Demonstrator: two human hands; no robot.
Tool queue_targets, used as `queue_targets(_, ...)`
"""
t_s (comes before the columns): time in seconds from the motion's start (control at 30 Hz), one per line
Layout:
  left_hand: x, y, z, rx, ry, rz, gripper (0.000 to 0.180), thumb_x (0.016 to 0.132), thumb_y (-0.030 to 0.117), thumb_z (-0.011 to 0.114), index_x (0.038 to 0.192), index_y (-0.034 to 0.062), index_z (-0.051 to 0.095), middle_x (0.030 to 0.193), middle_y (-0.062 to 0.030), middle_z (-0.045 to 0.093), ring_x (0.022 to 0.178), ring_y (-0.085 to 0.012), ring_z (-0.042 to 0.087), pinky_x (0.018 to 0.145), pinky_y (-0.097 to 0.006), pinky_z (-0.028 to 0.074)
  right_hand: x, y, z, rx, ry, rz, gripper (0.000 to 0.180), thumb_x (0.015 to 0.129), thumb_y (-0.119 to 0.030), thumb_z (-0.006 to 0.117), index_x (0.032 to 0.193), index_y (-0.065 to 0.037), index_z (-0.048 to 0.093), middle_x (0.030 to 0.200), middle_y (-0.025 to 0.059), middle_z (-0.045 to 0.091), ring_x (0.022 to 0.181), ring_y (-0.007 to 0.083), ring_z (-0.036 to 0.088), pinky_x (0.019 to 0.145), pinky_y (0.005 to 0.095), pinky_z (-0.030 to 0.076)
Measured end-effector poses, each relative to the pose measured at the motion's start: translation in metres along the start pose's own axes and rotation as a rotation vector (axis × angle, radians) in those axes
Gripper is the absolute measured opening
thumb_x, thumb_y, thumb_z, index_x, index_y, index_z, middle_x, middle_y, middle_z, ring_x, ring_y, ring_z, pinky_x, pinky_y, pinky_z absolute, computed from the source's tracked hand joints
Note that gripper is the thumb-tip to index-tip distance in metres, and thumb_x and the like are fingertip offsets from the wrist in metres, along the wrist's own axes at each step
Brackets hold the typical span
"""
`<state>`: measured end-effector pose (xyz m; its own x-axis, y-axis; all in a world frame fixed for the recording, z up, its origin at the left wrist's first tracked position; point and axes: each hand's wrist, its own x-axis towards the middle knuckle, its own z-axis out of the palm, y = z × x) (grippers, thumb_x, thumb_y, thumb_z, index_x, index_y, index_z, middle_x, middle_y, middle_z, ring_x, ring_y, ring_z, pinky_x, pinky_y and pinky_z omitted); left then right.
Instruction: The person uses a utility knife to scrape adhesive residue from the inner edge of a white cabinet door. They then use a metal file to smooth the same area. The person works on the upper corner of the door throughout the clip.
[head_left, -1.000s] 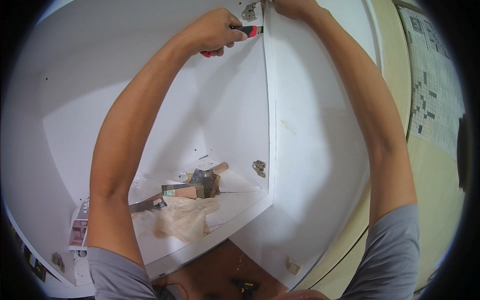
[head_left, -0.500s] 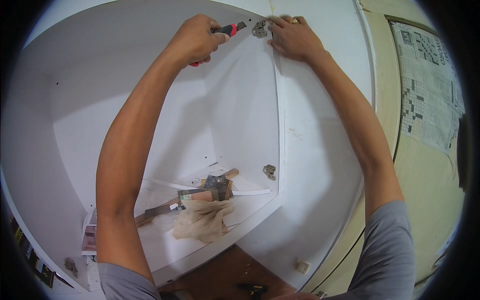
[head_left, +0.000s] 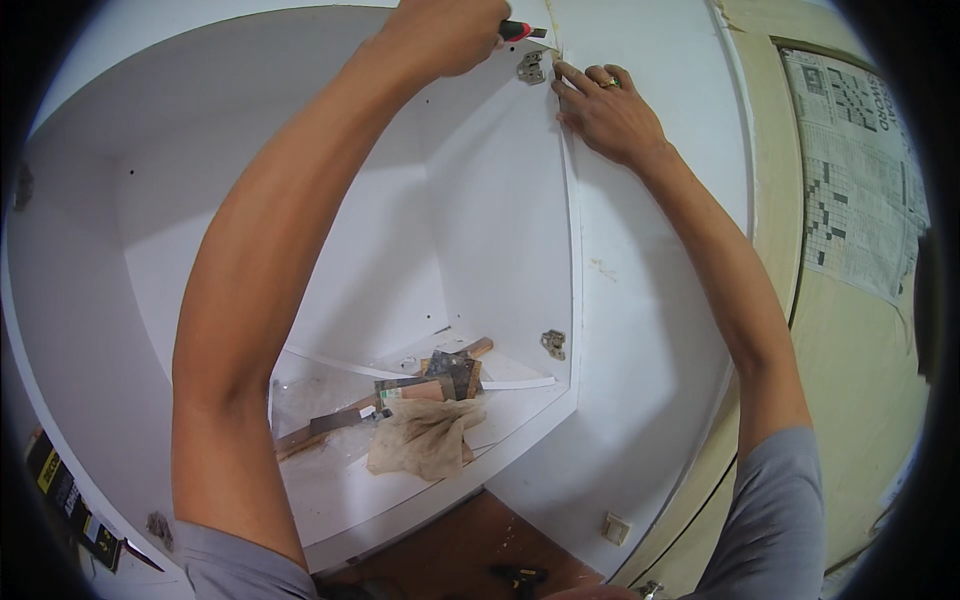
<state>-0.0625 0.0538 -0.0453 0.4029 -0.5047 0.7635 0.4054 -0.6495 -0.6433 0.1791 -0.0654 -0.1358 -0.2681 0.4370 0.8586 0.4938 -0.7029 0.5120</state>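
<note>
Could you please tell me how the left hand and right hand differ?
The left hand grips a knife; the right hand shows no tool. The left is curled closed; the right's fingers extend at the cabinet's edge. The right wears a ring; none shows on the left. Both are near a hinge.

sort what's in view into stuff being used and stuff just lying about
In use:
utility knife, in the left hand
white cabinet's front edge, at the right hand

Apparently just lying about:
crumpled beige cloth
dark flat pieces
brown wooden strip
dark tool on the floor
</note>
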Motion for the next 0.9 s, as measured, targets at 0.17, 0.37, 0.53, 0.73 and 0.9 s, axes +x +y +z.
queue_targets(0.17,0.058,0.011,0.016,0.187,-0.062,0.147,0.034,0.097,0.034,0.069,0.092,0.0018,0.078,0.097,-0.0204,0.076,0.093,-0.0379,0.074,0.081,-0.050,0.058,-0.012,0.008,0.008,-0.028,0.009,0.001,0.044,0.104,-0.035,0.058,0.139,-0.008,0.060,0.159,0.0042,0.047,0.137,0.0268,0.050,0.122,0.0489,0.033)
queue_targets(0.37,0.080,0.005,0.002,0.256,-0.203,0.201,0.038,0.096,0.040,0.070,0.094,0.0026,0.079,0.099,-0.0209,0.077,0.095,-0.0375,0.075,0.083,-0.048,0.059,0.006,-0.007,0.004,0.022,0.115,-0.009,0.044,0.103,-0.035,0.059,0.138,-0.008,0.061,0.157,0.0039,0.048,0.135,0.0276,0.051,0.122,0.0484,0.035)
queue_targets(0.53,0.089,0.019,0.049,0.195,-0.186,0.178,0.034,0.095,0.035,0.070,0.097,0.0029,0.079,0.101,-0.0214,0.077,0.097,-0.0375,0.075,0.084,-0.048,0.059,-0.011,0.007,0.011,-0.060,0.012,0.005,0.046,0.102,-0.035,0.062,0.140,-0.009,0.058,0.157,0.0017,0.048,0.133,0.0258,0.052,0.121,0.0458,0.035)
queue_targets(0.73,0.087,0.009,0.034,0.265,-0.192,0.196,0.029,0.095,0.031,0.069,0.097,0.0031,0.079,0.102,-0.0214,0.077,0.098,-0.0372,0.075,0.084,-0.048,0.059,0.001,-0.004,0.001,-0.026,0.046,0.020,0.048,0.101,-0.036,0.063,0.141,-0.009,0.058,0.158,0.0004,0.047,0.134,0.0255,0.051,0.122,0.0453,0.036)
queue_targets(0.9,0.087,0.014,0.038,0.247,-0.205,0.201,0.027,0.093,0.029,0.070,0.097,0.0029,0.079,0.102,-0.0211,0.077,0.097,-0.0374,0.075,0.083,-0.048,0.060,-0.003,-0.001,0.005,-0.047,0.040,0.023,0.049,0.101,-0.035,0.063,0.142,-0.010,0.057,0.159,0.0000,0.047,0.134,0.0256,0.051,0.123,0.0451,0.035)
